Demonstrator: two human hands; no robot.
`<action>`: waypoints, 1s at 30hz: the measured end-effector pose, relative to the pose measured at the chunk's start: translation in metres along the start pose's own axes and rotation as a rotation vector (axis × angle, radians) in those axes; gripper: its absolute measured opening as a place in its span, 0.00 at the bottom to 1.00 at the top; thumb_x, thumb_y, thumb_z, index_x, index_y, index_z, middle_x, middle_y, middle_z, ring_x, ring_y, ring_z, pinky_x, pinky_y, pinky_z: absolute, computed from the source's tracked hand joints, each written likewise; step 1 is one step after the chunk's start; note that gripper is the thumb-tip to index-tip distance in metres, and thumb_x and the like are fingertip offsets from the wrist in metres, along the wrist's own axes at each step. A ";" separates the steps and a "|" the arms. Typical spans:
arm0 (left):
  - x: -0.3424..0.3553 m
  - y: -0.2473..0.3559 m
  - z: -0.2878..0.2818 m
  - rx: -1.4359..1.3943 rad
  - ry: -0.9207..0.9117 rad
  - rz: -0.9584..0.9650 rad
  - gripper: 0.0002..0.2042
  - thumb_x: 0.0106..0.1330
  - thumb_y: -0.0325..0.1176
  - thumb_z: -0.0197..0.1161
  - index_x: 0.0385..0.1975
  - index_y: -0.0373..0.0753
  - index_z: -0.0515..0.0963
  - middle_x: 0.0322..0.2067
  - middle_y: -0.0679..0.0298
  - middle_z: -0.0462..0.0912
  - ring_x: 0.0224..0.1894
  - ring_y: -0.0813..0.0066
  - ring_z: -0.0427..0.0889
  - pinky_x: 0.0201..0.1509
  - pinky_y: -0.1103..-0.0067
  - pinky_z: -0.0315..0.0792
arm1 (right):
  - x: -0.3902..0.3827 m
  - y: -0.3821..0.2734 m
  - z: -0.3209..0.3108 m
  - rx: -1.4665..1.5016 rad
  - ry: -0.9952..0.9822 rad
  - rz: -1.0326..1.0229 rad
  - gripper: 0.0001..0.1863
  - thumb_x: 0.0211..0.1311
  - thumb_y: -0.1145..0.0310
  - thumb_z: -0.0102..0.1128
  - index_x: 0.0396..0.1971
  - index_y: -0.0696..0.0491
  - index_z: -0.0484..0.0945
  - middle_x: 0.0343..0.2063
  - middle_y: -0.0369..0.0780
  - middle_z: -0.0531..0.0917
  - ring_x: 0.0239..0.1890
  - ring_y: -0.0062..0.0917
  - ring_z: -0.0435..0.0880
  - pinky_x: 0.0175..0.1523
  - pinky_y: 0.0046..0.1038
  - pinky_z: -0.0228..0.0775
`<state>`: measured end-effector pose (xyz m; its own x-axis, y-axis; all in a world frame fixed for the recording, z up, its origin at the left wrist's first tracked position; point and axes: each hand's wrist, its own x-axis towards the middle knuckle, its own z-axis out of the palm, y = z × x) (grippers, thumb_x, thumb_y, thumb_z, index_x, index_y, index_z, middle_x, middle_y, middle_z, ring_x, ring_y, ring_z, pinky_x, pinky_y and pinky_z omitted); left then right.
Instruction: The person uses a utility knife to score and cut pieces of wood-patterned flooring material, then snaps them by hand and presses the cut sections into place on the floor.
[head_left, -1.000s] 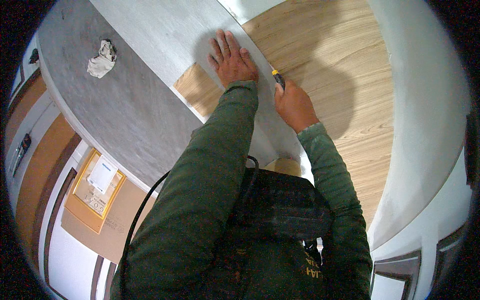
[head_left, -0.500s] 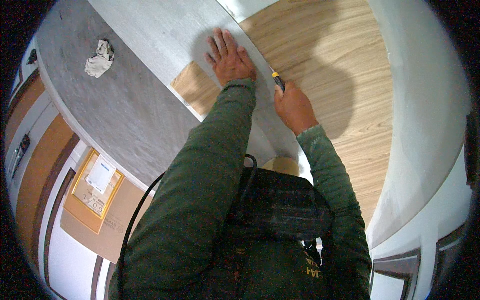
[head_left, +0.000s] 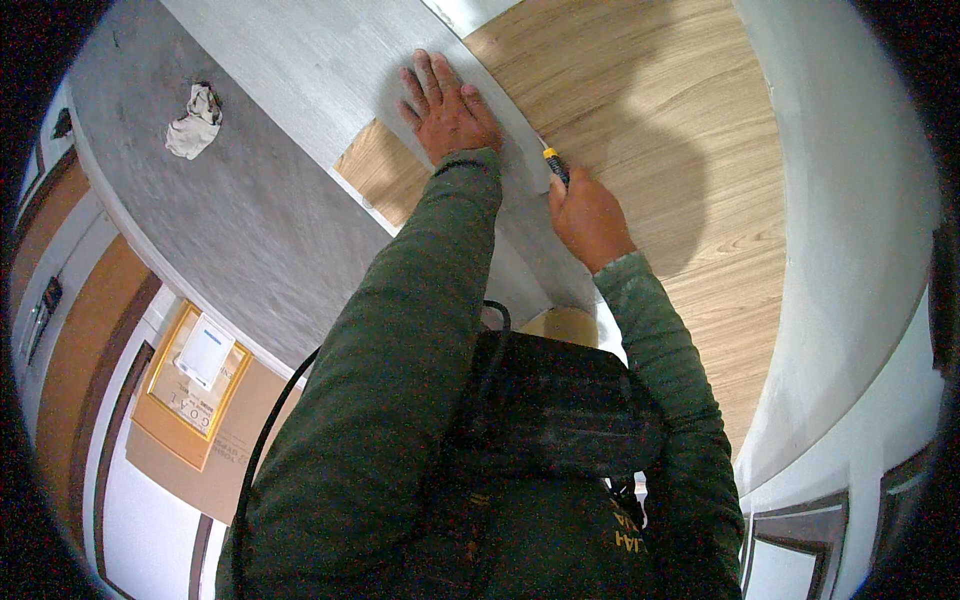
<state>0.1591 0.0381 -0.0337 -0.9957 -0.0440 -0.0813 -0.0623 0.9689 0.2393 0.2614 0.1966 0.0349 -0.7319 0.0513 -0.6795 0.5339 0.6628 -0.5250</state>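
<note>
My left hand [head_left: 450,118] lies flat with fingers spread on a pale grey sheet [head_left: 290,65]. Closed in a fist, my right hand [head_left: 590,217] grips a utility knife [head_left: 556,166] with a black and yellow handle. The knife's tip points away from me, at the sheet's right edge, where it meets a wood-grain panel [head_left: 720,150]. Whether the blade is in the material is too small to tell. A smaller wood-grain piece [head_left: 385,172] shows beside my left wrist, at the sheet's left edge.
A crumpled whitish cloth [head_left: 194,122] lies on the dark grey surface [head_left: 230,210] at the left. Cardboard [head_left: 165,450] and a gold-framed panel [head_left: 225,395] with a white paper stand at the lower left. A black cable [head_left: 262,455] runs past my left arm. A pale curved wall [head_left: 850,230] bounds the right side.
My left hand and the sheet sit slightly farther left in view, and the left surroundings have shifted a little. The right hand keeps its grip on the knife in nearly the same place.
</note>
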 end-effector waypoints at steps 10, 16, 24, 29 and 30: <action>0.001 0.001 -0.001 0.044 -0.039 -0.015 0.29 0.72 0.44 0.39 0.73 0.40 0.55 0.76 0.62 0.46 0.78 0.55 0.39 0.76 0.52 0.33 | -0.002 0.006 -0.001 0.038 -0.061 0.013 0.23 0.69 0.53 0.50 0.45 0.61 0.73 0.36 0.58 0.82 0.39 0.54 0.83 0.46 0.52 0.74; 0.000 -0.002 0.001 0.056 -0.023 -0.008 0.29 0.72 0.44 0.39 0.72 0.40 0.56 0.76 0.61 0.47 0.78 0.55 0.39 0.76 0.52 0.33 | -0.004 0.003 -0.003 -0.009 -0.088 0.070 0.22 0.69 0.53 0.50 0.45 0.60 0.73 0.37 0.57 0.82 0.39 0.56 0.82 0.46 0.52 0.74; 0.000 0.000 -0.001 0.039 -0.011 0.002 0.29 0.71 0.43 0.40 0.72 0.39 0.57 0.75 0.60 0.48 0.77 0.54 0.41 0.76 0.50 0.35 | -0.004 0.007 -0.005 -0.016 -0.107 0.061 0.21 0.70 0.54 0.49 0.41 0.60 0.73 0.32 0.57 0.82 0.36 0.56 0.82 0.43 0.52 0.74; 0.002 -0.001 -0.001 0.035 -0.025 -0.003 0.29 0.70 0.42 0.41 0.71 0.39 0.56 0.75 0.59 0.48 0.77 0.53 0.41 0.75 0.50 0.36 | -0.004 0.014 0.002 -0.017 -0.071 0.020 0.22 0.71 0.53 0.48 0.45 0.59 0.73 0.34 0.57 0.82 0.38 0.56 0.82 0.44 0.53 0.75; 0.003 -0.002 0.000 0.052 -0.026 -0.004 0.29 0.70 0.41 0.41 0.71 0.39 0.56 0.75 0.59 0.48 0.77 0.53 0.41 0.75 0.49 0.36 | -0.007 0.014 0.004 -0.001 -0.042 0.006 0.22 0.71 0.53 0.48 0.45 0.59 0.73 0.34 0.57 0.82 0.37 0.56 0.82 0.44 0.53 0.75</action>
<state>0.1567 0.0362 -0.0347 -0.9933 -0.0425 -0.1071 -0.0622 0.9802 0.1882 0.2761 0.2024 0.0301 -0.7104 0.0239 -0.7034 0.5374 0.6637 -0.5203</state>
